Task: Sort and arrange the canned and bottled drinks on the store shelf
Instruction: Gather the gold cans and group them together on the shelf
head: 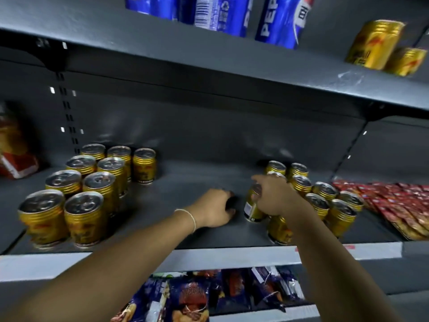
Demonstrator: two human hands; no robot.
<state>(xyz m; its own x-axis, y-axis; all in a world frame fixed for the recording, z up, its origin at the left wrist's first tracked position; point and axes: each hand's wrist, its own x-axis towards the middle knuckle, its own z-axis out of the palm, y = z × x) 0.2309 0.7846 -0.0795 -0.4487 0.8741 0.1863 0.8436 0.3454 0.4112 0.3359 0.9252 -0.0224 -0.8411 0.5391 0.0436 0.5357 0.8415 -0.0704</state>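
Observation:
Gold drink cans stand in two groups on the grey middle shelf (pixel 190 182): several in a block at the left (pixel 86 182) and several more at the right (pixel 325 198). My right hand (pixel 271 196) grips one gold can (pixel 251 209) from above at the left edge of the right group; the can leans a little. My left hand (pixel 214 209) rests on the bare shelf just left of that can, fingers curled, nothing visible in it. On the shelf above stand blue Pepsi cans (pixel 222 15) and two gold cans (pixel 383 45).
Red snack packets (pixel 394 201) lie on the same shelf to the right, and a red-and-orange bag (pixel 14 149) sits at far left. Dark blue snack bags (pixel 209 296) fill the shelf below. The upper shelf's edge (pixel 209 73) overhangs the work area.

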